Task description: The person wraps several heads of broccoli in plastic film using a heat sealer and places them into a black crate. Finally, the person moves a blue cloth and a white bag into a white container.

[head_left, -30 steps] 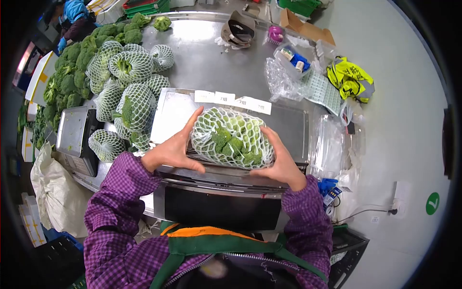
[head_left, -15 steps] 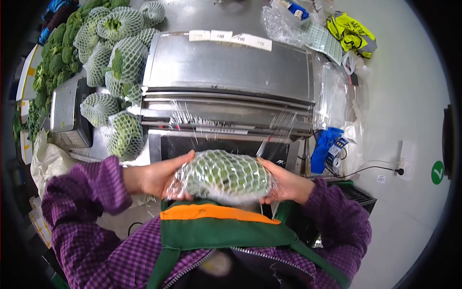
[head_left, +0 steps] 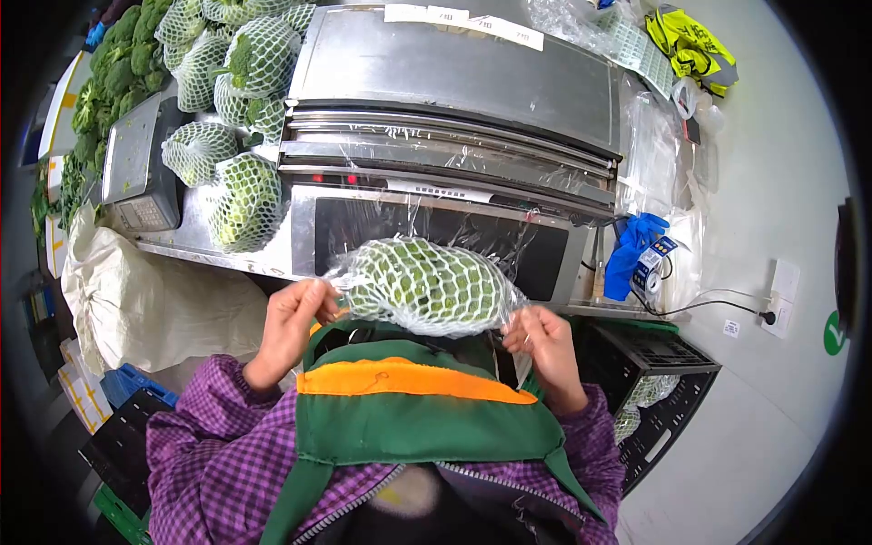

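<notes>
A green vegetable in white foam netting (head_left: 427,283), with clear film around it, is at the front edge of the wrapping machine (head_left: 454,82). My left hand (head_left: 295,327) pinches the film at the bundle's left end. At the right end, my right hand (head_left: 547,350) has its fingers closed on the film. Loose film spreads behind the bundle over the machine's dark plate (head_left: 381,238). Two red lights show on the machine's front strip.
Netted broccoli (head_left: 245,202) and bare broccoli (head_left: 118,68) lie at the left, beside a scale (head_left: 136,168). A pale sack (head_left: 154,304) stands below them. Blue gloves (head_left: 633,254) hang at the right, above a black crate (head_left: 668,391) holding netted produce.
Both hands have shifted from gripping the bundle's sides to pinching the film at its ends. The view has shifted, with the machine now higher in it.
</notes>
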Demonstrator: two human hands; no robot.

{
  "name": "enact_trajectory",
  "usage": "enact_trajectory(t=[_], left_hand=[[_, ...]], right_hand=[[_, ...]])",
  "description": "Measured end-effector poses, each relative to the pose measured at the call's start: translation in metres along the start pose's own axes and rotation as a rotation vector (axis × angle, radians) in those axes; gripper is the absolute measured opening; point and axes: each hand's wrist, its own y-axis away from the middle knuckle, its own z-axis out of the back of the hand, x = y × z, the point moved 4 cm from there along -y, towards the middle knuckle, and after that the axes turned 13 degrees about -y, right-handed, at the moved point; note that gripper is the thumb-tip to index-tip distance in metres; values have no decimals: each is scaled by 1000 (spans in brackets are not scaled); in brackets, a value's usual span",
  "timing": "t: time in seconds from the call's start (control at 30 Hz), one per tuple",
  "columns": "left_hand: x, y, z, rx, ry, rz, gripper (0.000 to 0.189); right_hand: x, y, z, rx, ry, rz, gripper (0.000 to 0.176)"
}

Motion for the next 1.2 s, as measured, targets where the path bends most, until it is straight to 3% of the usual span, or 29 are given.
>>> enact_trajectory(t=[0.03,0.13,0.27,0.33,0.4,0.43,0.47,0.5,0.57,0.63,0.67,0.77,0.93,1.0,1.07,1.2], left_hand=[[6,-5,-1,-70,105,38,32],[9,-19,2,-220,351,168,31],[40,-16,27,-213,416,218,26],[84,-11,23,-106,399,484,26],[126,-13,13,43,343,502,23],[116,-18,1,98,283,489,21],[103,-25,-18,150,220,474,25],[97,-35,-31,223,109,384,28],[106,-41,-49,305,-8,302,31],[116,-43,-63,358,614,352,32],[113,-40,-63,393,758,351,32],[83,-30,-56,552,850,98,33],[11,-52,-63,716,822,-657,36],[-14,-59,-82,815,735,-850,37],[-43,-49,-104,1015,495,-876,37],[-57,-34,-124,1068,504,-773,41]], right_hand=[[1,-4,-8,-128,-92,87,23],[2,-25,-5,-210,-420,276,22],[-19,-29,26,-289,-450,240,22],[-45,-33,38,-296,-374,180,21],[-75,-45,37,-196,-192,88,20],[-92,-54,31,-162,-118,136,19],[-130,-80,44,-77,-67,13,15],[-169,-115,39,13,98,368,16],[-155,-113,-19,53,-206,256,18],[-142,-116,-43,121,-383,179,18],[-135,-113,-50,160,-457,148,18],[-110,-96,-64,317,-637,66,17],[-80,-70,-99,592,-798,-43,17],[-72,-59,-117,706,-816,-70,17],[-66,-52,-136,804,-811,-88,17],[-46,-29,-148,1004,-694,-20,17]])
